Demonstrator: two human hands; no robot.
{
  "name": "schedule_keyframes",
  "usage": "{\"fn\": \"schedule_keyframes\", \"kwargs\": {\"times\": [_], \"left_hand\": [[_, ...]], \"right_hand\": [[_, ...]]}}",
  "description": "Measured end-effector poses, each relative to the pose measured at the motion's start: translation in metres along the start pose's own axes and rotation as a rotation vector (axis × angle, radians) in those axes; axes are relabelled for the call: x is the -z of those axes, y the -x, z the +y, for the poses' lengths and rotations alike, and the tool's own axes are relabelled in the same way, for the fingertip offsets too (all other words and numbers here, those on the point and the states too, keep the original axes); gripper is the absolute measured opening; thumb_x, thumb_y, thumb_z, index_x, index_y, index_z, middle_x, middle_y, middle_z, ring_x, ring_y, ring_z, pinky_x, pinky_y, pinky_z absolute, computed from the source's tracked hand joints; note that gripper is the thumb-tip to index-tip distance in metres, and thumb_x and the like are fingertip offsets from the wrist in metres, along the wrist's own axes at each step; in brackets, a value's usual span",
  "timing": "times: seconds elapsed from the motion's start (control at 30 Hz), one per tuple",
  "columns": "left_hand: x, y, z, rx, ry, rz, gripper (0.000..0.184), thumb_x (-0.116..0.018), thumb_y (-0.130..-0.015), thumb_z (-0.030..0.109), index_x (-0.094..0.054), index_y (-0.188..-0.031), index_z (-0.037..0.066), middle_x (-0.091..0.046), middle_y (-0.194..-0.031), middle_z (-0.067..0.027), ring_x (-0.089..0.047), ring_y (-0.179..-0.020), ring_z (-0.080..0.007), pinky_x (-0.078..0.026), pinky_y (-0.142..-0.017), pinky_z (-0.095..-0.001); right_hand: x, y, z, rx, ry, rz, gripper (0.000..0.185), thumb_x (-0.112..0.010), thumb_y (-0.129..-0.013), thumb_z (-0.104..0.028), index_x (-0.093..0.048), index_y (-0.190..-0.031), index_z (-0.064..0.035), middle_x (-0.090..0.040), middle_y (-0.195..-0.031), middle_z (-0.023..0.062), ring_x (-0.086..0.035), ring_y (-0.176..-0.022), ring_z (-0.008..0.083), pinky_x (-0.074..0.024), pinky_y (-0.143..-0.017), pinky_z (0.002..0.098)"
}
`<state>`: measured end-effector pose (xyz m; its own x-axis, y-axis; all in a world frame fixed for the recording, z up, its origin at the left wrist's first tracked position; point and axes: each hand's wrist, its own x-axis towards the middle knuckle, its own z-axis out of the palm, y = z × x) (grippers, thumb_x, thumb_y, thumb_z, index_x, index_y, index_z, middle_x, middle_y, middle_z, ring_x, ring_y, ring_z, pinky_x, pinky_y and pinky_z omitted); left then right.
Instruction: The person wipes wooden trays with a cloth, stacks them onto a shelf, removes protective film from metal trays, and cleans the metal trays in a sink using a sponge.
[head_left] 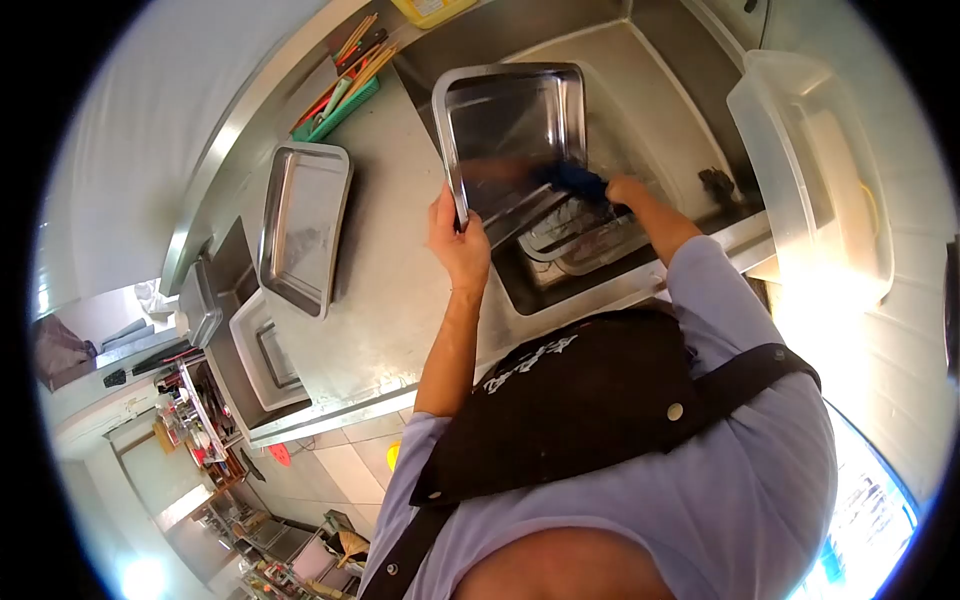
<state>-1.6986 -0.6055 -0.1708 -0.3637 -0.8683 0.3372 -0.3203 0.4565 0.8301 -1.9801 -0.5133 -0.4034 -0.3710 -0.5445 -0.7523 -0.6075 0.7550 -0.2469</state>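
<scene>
My left hand (460, 240) grips the near left corner of a shiny rectangular metal tray (512, 125), which is tilted up over the sink (660, 90). My right hand (630, 192) is closed around a dark blue cloth or scrubber (576, 180) at the tray's lower right side; its exact kind is hard to make out. Beneath them, more metal trays (545, 245) lie in the sink, partly hidden by the held one.
A second metal tray (342, 240) rests on the steel counter (385, 190). Behind it stands a green basket (340, 112) of chopsticks and utensils. A translucent plastic tub (800, 170) is right of the sink. Further left, a white tub (248, 335) sits in another basin.
</scene>
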Motion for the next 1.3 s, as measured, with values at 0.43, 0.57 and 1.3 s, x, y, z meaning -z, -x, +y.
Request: {"fn": "schedule_keyframes", "kwargs": {"times": [0.43, 0.57, 1.3], "left_hand": [[-0.025, 0.0, -0.03, 0.111, 0.285, 0.062, 0.057, -0.051, -0.073, -0.012, -0.052, -0.128, 0.003, -0.056, -0.103, -0.0074, -0.055, -0.09, -0.0163, -0.045, -0.077, -0.0264], [-0.033, 0.008, -0.033, 0.211, 0.337, 0.072, 0.056, -0.052, -0.075, -0.012, -0.051, -0.129, 0.003, -0.055, -0.103, -0.0067, -0.055, -0.092, -0.0148, -0.045, -0.08, -0.0253], [-0.037, -0.003, -0.03, 0.35, 0.53, -0.078, 0.064, -0.045, -0.068, -0.016, -0.045, -0.131, -0.004, -0.054, -0.123, -0.0128, -0.056, -0.107, -0.02, -0.045, -0.088, -0.0275]], "right_hand": [[0.015, 0.178, -0.158, 1.043, -0.169, 0.598, 0.027, -0.062, -0.075, -0.02, -0.06, -0.1, -0.0084, -0.059, -0.093, 0.0091, -0.058, -0.094, 0.0296, -0.0453, -0.078, 0.0449], [0.007, 0.141, -0.131, 0.929, 0.128, 0.577, 0.026, -0.061, -0.075, -0.02, -0.061, -0.099, -0.0107, -0.06, -0.094, 0.0071, -0.057, -0.096, 0.0269, -0.0446, -0.079, 0.0434], [0.037, 0.166, -0.159, 1.072, -0.163, 0.731, 0.032, -0.065, -0.067, -0.01, -0.06, -0.098, -0.0081, -0.056, -0.109, 0.0088, -0.054, -0.105, 0.0292, -0.0423, -0.087, 0.0419]]}}
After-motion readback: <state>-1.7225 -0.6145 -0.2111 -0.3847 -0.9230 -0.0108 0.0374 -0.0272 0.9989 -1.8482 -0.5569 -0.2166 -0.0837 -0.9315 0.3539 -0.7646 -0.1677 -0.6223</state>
